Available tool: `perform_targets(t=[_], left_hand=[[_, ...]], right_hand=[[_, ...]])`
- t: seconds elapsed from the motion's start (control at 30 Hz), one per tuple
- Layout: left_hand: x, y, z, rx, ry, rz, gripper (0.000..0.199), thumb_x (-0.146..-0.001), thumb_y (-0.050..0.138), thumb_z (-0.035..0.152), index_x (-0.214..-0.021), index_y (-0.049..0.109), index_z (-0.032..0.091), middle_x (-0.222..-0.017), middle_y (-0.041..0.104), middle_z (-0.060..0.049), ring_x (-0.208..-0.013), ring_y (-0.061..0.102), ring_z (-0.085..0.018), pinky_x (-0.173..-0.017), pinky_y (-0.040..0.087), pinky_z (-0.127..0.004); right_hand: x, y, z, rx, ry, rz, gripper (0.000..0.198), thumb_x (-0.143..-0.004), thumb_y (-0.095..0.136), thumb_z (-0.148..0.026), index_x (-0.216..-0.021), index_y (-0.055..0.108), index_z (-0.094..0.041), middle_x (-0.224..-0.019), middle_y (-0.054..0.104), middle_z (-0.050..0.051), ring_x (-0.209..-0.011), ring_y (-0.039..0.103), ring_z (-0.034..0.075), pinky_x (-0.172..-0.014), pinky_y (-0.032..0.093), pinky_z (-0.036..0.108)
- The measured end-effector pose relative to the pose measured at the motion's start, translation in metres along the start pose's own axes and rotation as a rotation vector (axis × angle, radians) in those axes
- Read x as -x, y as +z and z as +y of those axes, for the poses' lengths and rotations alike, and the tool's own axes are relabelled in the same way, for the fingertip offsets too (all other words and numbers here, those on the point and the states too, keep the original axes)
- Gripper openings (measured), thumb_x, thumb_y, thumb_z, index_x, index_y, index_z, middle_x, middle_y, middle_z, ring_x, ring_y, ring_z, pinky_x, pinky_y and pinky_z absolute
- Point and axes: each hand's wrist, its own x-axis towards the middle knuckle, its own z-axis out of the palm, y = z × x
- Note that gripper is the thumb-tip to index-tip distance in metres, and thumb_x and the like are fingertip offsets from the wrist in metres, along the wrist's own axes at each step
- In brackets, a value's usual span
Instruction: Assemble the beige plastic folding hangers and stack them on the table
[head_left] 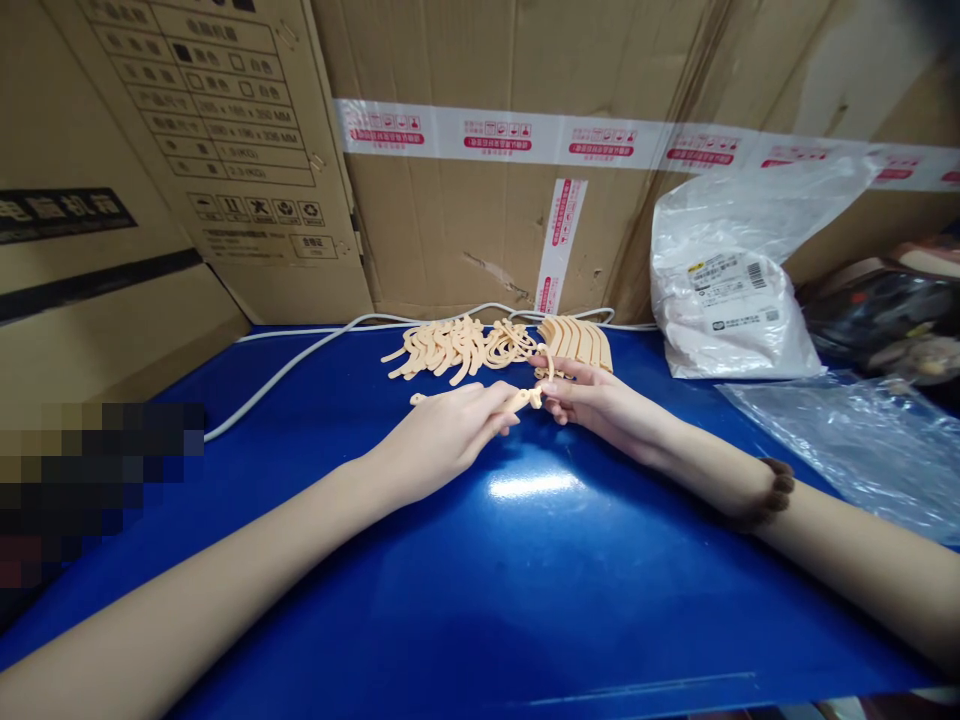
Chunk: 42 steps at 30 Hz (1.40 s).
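Note:
My left hand (457, 425) is closed around a long, flat beige plastic piece (519, 401), whose rounded far end sticks out to the left of the knuckles. In my right hand (592, 395) a thin, curved beige piece (551, 365) is pinched between thumb and fingers. The two pieces meet between my hands, though I cannot tell whether they are joined. Just behind them lie a heap of curved beige arms (442, 347), several beige rings (508, 343) and a row of wider curved strips (579, 340).
Cardboard boxes (465, 220) wall off the back and left of the blue table (480, 600). A white cable (292, 365) runs along the back. On the right are a white labelled plastic bag (731, 290) and a clear plastic bag (847, 430).

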Motion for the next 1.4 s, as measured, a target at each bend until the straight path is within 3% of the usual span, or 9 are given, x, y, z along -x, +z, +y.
perform_targets(t=[0.47,0.63,0.83,1.4], left_hand=[[0.001,0.007,-0.003,-0.399,0.119,-0.010,0.035,-0.101,0.032,0.029,-0.110,0.062,0.014,-0.102,0.069,-0.009,-0.090,0.062,-0.022,-0.079,0.044,-0.033],[0.000,0.008,0.001,-0.379,0.074,-0.054,0.031,-0.100,0.035,0.028,-0.109,0.061,0.014,-0.102,0.069,-0.009,-0.090,0.062,-0.024,-0.076,0.043,-0.034],[-0.001,0.005,0.009,-0.343,-0.035,-0.054,0.036,-0.100,0.038,0.029,-0.132,0.044,0.014,-0.095,0.068,-0.009,-0.088,0.063,-0.023,-0.075,0.045,-0.032],[-0.002,0.004,0.009,-0.372,0.005,-0.002,0.028,-0.099,0.037,0.027,-0.120,0.054,0.018,-0.089,0.069,-0.005,-0.081,0.063,-0.022,-0.069,0.040,-0.030]], right_hand=[[0.001,0.001,0.000,0.247,-0.115,0.012,0.056,-0.072,0.073,-0.027,-0.123,0.051,-0.020,-0.074,0.057,-0.003,-0.060,0.048,0.009,-0.050,0.041,0.021],[0.001,0.001,-0.001,0.325,-0.169,-0.007,0.055,-0.074,0.070,-0.028,-0.124,0.050,-0.018,-0.074,0.056,-0.003,-0.057,0.046,0.009,-0.048,0.039,0.021],[0.001,0.003,-0.003,0.326,-0.161,-0.012,0.060,-0.073,0.072,-0.031,-0.127,0.050,-0.017,-0.074,0.057,-0.003,-0.056,0.044,0.008,-0.048,0.039,0.022],[0.003,0.005,0.000,0.317,-0.241,0.021,0.069,-0.072,0.072,-0.031,-0.134,0.046,-0.015,-0.068,0.053,-0.005,-0.053,0.044,0.009,-0.047,0.038,0.023]])
